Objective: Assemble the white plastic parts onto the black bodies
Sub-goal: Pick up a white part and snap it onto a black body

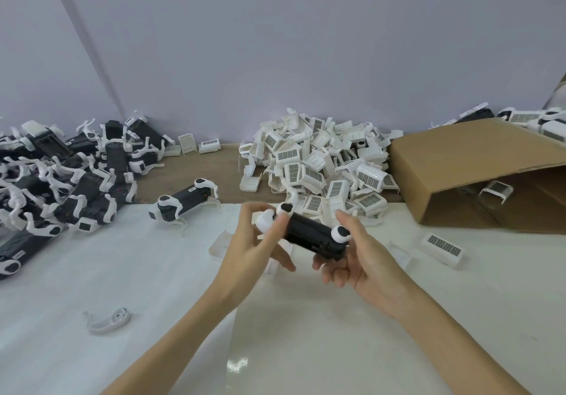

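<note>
White bench (122, 272) below, both hands hold the oblong black plastic body (309, 233) aloft: left hand (254, 241) pinching its white end cap (266, 221), right hand (352, 256) cradling it. Misaligned pressure could leave the cap unseated.

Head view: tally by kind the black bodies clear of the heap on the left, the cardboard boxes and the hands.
Black bodies: 2 (held black body, standing black body)
Cardboard box: 1
Hands: 2 (left hand, right hand)
Total: 5
</note>
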{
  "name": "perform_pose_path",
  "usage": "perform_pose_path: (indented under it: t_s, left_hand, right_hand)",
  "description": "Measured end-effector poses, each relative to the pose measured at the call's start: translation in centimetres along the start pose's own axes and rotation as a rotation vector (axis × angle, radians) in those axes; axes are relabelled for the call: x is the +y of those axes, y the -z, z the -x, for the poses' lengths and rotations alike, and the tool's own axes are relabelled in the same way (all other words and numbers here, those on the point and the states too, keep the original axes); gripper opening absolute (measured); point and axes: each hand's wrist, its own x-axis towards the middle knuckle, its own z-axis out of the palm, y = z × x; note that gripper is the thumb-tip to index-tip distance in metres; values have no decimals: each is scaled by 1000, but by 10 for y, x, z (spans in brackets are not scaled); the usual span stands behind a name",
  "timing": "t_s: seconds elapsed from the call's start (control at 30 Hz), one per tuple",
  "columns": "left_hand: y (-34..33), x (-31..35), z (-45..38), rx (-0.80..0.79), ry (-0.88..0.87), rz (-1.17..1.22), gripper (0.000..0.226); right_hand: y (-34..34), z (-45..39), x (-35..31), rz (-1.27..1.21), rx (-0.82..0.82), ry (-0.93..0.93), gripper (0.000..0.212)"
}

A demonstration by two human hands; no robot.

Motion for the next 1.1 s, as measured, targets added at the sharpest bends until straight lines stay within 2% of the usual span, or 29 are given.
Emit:
perform_pose_path:
  t_s: [0.07,0.23,0.43,0.5,0.57,0.7,0.77,0.83,0.9,1.0,1.1]
  left_hand:
    - [0,1,-1,-18,31,97,61]
    - [-4,3,-2,29,106,178,56]
    - [0,7,-2,16,97,146,51]
    - [1,4,-1,-14,97,48,52]
    - [4,1,2,-54,-16,-148,57]
    - [13,-1,-2,-143,-479,-696,96]
    - [16,2,-3,-182,-605,-711,90]
    - [17,4,-1,-166,-609,-650,80]
    - [11,6,3,-109,-567,-576,75]
    - [-2,6,8,40,-555,-485,66]
    - [-10,4,10,137,-656,-594,66]
  right_hand:
    - [-2,1,1,62,7,9,65]
    - [-7,3,2,76,-1,19,82]
    - [-5,0,3,176,76,113,89]
    - [-1,-1,1,160,84,97,89]
    - [5,-2,1,76,76,17,78]
    - [20,-1,-3,-41,-53,-174,51]
    - [27,1,-5,-29,-71,-250,52]
    - [28,3,-6,-26,-73,-297,53]
    - [26,3,-5,-20,-67,-279,53]
    - [18,3,-2,115,-83,-218,59]
    - [5,4,6,208,-90,-164,56]
